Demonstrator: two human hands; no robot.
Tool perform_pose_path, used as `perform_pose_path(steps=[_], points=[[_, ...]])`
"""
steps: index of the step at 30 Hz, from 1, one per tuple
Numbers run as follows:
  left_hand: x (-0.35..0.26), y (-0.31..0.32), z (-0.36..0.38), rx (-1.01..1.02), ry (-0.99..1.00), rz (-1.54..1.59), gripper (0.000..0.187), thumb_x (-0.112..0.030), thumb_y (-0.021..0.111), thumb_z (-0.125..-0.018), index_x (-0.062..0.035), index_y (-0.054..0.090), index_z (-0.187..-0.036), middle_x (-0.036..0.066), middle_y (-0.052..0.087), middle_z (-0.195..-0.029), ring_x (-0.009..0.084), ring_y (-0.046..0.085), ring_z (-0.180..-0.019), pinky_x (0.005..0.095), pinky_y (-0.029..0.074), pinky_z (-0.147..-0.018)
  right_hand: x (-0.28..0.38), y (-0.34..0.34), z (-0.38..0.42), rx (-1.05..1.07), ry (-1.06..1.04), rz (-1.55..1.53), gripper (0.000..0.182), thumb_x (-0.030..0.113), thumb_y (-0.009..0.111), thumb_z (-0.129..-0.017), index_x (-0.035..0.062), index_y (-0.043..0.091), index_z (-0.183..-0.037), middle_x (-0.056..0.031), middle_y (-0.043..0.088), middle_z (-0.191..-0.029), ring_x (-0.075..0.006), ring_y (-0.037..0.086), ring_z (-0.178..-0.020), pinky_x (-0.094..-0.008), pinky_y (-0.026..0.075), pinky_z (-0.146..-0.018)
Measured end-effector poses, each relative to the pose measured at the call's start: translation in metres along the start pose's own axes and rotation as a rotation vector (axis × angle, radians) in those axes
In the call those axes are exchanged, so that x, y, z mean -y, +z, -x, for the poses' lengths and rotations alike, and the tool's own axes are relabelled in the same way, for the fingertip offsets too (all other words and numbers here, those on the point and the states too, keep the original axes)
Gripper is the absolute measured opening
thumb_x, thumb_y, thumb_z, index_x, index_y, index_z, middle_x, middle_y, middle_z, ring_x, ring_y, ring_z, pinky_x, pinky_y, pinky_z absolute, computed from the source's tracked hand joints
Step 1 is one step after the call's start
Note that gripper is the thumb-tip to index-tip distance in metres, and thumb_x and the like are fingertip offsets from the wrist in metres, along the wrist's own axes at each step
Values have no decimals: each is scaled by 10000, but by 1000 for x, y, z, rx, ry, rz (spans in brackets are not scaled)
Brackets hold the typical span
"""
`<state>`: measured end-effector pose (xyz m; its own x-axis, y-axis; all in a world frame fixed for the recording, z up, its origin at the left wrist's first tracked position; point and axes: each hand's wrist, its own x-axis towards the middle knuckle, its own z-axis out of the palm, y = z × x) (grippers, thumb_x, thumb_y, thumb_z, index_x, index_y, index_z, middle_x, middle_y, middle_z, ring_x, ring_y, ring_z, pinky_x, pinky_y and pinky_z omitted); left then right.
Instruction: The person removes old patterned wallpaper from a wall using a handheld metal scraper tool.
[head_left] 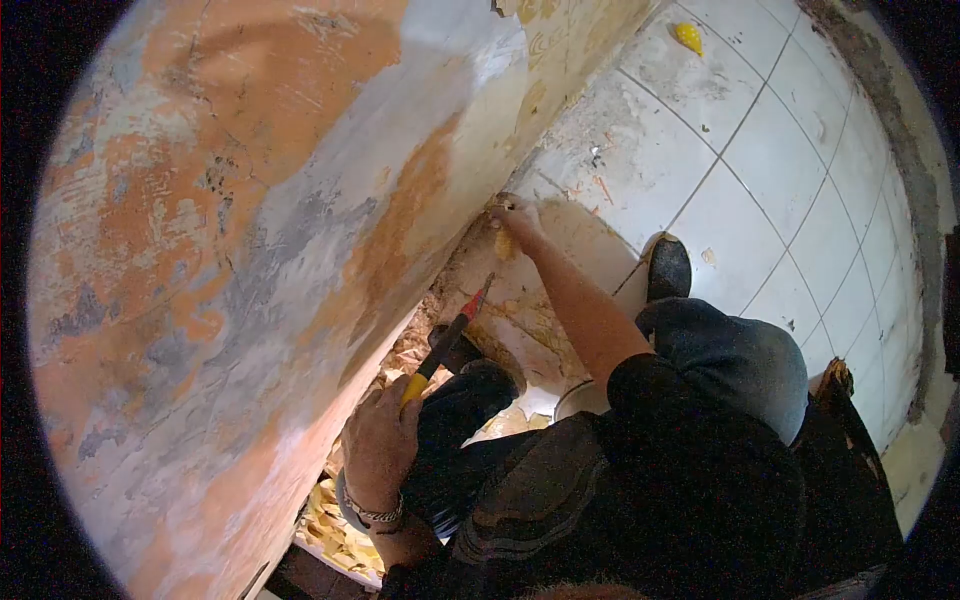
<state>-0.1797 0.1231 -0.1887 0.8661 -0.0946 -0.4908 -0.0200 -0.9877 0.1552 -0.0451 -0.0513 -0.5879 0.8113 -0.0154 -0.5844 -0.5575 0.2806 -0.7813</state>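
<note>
My left hand (380,440) is closed round the yellow end of a long-handled tool (440,350) with a black middle, a red neck and a narrow dark metal end. The tool points up and to the right, along the foot of the wall (290,220). That wall is patchy, with orange, grey and cream layers showing. My right hand (515,218) reaches down to the corner where wall and floor meet, its fingers bent together. Just below its fingers is a pale tan piece (504,244); what the fingers grip, I cannot tell.
White floor tiles (760,170) spread to the right, dusty near the wall. A yellow dotted object (688,38) lies farther off. Yellowish scraps (335,525) cover the floor at lower left. My shoe (668,268) rests on the tiles. A round rim (575,398) shows beside my arm.
</note>
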Motion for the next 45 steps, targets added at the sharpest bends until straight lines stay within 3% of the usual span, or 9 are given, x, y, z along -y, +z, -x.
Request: perform_pose_path(steps=[11,20,23,29,33,35,39,41,45], points=[[-21,-11,-3,33,-47,-9,250,-213,614,-875,-72,637,-1081,159,660,-919,344,646,-836,432,513,-726,2,-26,20,287,-462,1054,262,250,640,-773,85,672,-974,-137,658,-968,-330,618,-926,-443,486,-799],[-20,-7,-1,19,-74,-60,262,-236,603,-882,-71,643,-1082,158,672,-900,337,653,-829,421,513,-723,8,-4,72,738,-292,1256,325,304,539,-883,216,658,-1172,-93,470,-1406,-302,425,-1299,-475,410,-1009],[-19,-10,-1,-9,-60,-79,269,-232,600,-883,-71,646,-1093,164,678,-893,337,656,-827,420,514,-725,-4,-14,59,218,-265,1188,371,311,534,-907,224,593,-1263,-113,436,-1441,-300,373,-1343,-479,398,-1020],[-18,-8,-4,28,-51,-93,273,-228,602,-879,-69,649,-1095,168,678,-891,336,658,-826,423,512,-720,37,-66,47,283,-62,1017,451,354,551,-910,121,503,-1294,-151,497,-1354,-356,441,-1267,-520,337,-1039],[-21,-10,-6,32,-3,-51,272,-228,601,-877,-69,651,-1092,164,679,-893,334,657,-832,423,511,-721,47,-64,58,192,138,885,497,356,609,-860,217,491,-1323,-139,496,-1335,-365,444,-1252,-534,310,-1039],[-21,-7,-6,18,6,-57,269,-229,598,-878,-71,653,-1088,165,678,-893,337,656,-832,423,511,-721,39,-62,62,-60,-313,1165,563,428,624,-846,150,494,-1317,-176,494,-1327,-354,444,-1252,-467,401,-987],[-23,-8,-8,49,-11,-75,260,-234,594,-881,-78,657,-1079,167,673,-882,343,652,-826,424,508,-715,54,-54,51,-250,-412,1163,521,422,624,-850,107,515,-1251,-181,488,-1324,-356,439,-1252,-459,417,-972],[-22,-7,-8,37,1,-53,259,-236,592,-882,-80,658,-1077,166,673,-883,342,651,-824,424,508,-710,60,-51,28,-214,-107,720,484,408,617,-860,102,508,-1218,-177,501,-1323,-351,467,-1243,-492,406,-979],[-15,-7,-11,77,-37,-15,255,-239,596,-883,-80,659,-1072,161,674,-885,339,652,-824,427,507,-696,88,-44,5,-198,88,717,503,386,620,-856,97,470,-1240,-183,536,-1285,-359,514,-1203,-513,405,-972]])
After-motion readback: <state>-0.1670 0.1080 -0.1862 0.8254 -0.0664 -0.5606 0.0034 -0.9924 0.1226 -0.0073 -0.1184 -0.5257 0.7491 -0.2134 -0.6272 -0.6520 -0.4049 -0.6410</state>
